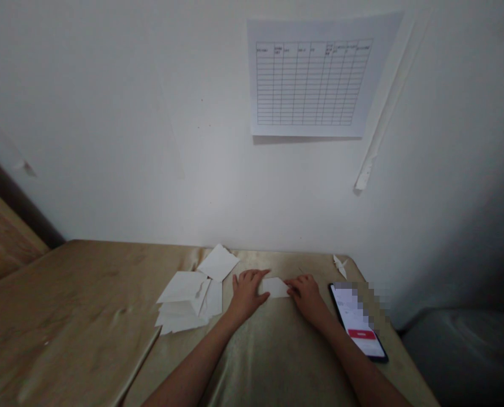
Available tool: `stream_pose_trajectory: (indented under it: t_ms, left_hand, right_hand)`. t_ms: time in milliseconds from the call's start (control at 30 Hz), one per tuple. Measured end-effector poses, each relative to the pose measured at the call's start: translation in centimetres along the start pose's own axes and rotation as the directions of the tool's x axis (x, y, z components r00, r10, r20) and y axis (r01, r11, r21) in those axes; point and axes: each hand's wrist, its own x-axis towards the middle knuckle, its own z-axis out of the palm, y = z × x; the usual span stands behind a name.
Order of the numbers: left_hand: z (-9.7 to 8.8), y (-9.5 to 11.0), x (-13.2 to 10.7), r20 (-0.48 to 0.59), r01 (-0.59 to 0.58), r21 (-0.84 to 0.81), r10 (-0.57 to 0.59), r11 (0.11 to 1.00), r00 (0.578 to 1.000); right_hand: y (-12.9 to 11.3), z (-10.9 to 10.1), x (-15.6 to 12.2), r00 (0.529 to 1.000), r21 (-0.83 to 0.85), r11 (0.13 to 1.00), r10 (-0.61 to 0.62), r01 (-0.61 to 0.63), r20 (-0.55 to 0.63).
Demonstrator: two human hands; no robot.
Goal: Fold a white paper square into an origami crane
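Note:
A small folded white paper [275, 287] lies on the tan tablecloth [256, 362] between my hands. My left hand [247, 294] rests flat on the cloth, fingers stretched out, its thumb and fingertips touching the paper's left edge. My right hand [306, 295] lies on the paper's right edge, its fingers curled and pressing down on it. Both forearms reach in from the bottom of the view.
A loose pile of white paper sheets [190, 299] lies left of my left hand. A lit phone [357, 328] lies to the right near the table edge. A small folded paper figure [340, 264] sits at the back right corner. A printed table sheet [313, 79] hangs on the wall.

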Motion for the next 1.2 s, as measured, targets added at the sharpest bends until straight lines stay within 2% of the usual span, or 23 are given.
stream_pose_trajectory:
  t_ms: [100,367,567,800,1000,1200]
  left_hand:
    - [-0.1,0.0,-0.1,0.027,-0.02,0.025,0.019,0.999,0.999]
    - [0.1,-0.3,-0.3,0.046,-0.049,0.069,0.046,0.996,0.998]
    - [0.2,-0.9,-0.1,0.13,-0.118,0.05,0.111,0.992,0.985]
    - [0.0,-1.2,0.2,0.17,-0.146,0.013,0.142,0.989,0.975]
    - [-0.9,-0.5,0.0,0.158,-0.166,-0.047,0.172,0.985,0.972]
    - [-1.0,0.0,-0.4,0.117,-0.212,-0.045,0.216,0.976,0.969]
  right_hand:
    - [-0.1,0.3,-0.2,1.0,-0.067,0.998,0.0,-0.001,-0.008]
    - [0.0,0.1,-0.3,1.0,-0.107,0.994,0.011,-0.008,0.019]
    - [-0.1,-0.5,-0.6,0.999,-0.062,0.998,-0.026,0.027,0.025]
    - [0.3,0.0,-0.2,1.0,-0.059,0.998,0.013,-0.014,-0.018]
    - [0.2,-0.1,0.0,0.995,-0.108,0.992,0.059,-0.067,-0.078]
    - [-1.1,-0.2,-0.7,0.995,-0.192,0.979,0.052,-0.068,-0.091]
